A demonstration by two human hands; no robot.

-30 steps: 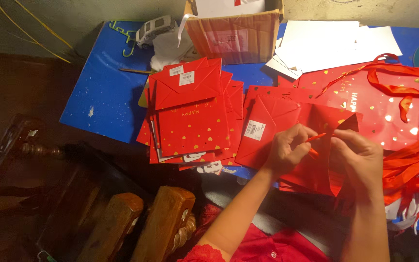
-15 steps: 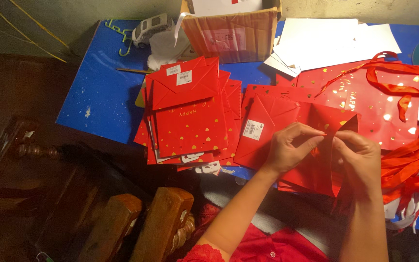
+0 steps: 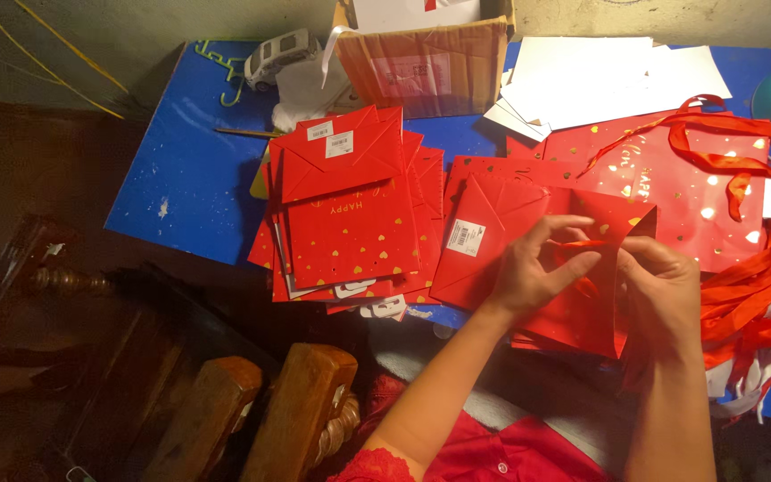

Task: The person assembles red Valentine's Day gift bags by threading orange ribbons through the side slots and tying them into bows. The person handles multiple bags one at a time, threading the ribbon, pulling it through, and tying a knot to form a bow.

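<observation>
My left hand (image 3: 537, 268) and my right hand (image 3: 662, 290) are together over a red paper gift bag with gold hearts (image 3: 573, 312) at the near edge of the blue table (image 3: 189, 178). Both hands pinch a thin red ribbon (image 3: 582, 244) at the bag's open top edge. Under that bag lies a pile of flat red bags (image 3: 484, 223). A second stack of folded red bags (image 3: 345, 214) lies to the left of my hands.
A heap of red ribbons (image 3: 760, 286) lies at the right. More red bags with ribbon handles (image 3: 671, 170) lie behind my hands. White sheets (image 3: 591, 80), a cardboard box (image 3: 421, 62) and a toy car (image 3: 278, 54) stand at the back. Wooden chair parts (image 3: 296, 411) are near left.
My hands stayed at the bag's top edge and kept working the ribbon; the fingers of my left hand have spread slightly. The view has shifted a little.
</observation>
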